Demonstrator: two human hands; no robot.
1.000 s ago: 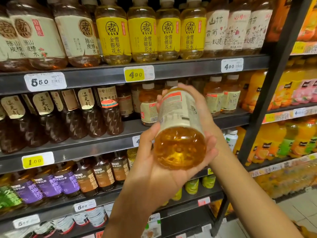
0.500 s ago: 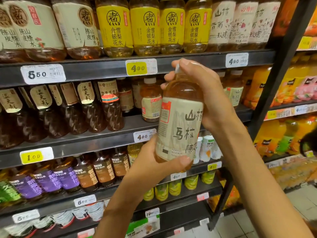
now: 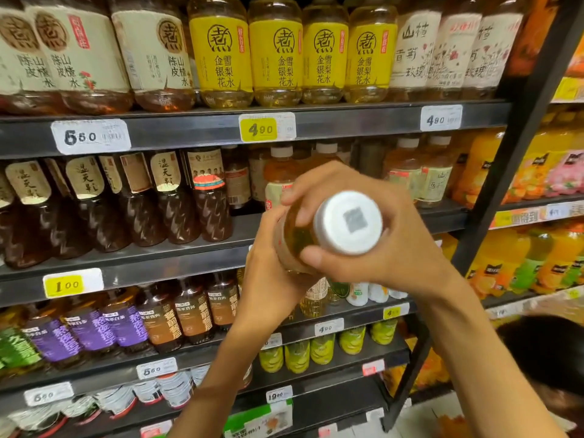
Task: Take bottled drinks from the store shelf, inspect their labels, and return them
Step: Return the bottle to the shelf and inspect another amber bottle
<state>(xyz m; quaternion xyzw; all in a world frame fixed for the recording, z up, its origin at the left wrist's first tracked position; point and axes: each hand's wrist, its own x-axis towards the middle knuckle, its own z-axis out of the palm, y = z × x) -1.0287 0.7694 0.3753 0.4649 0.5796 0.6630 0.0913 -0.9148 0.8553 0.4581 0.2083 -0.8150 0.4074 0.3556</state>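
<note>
Fingers [image 3: 303, 213] now tip bottle [image 3: 294, 238] cap-first toward camera.

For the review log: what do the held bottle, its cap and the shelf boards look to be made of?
Held bottle: likely clear plastic, glossy; the amber drink shows through its shoulder. Cap: likely white matte plastic, with a grey square printed on top. Shelf boards: probably dark painted metal, with a dull sheen along the front edge; not certain. Both the left hand and right hand grip the bottle.

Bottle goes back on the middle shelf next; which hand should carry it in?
Probably the right hand: it grips the bottle near the white cap, nearer the shelf gap. The left hand only holds it lower down.
</note>
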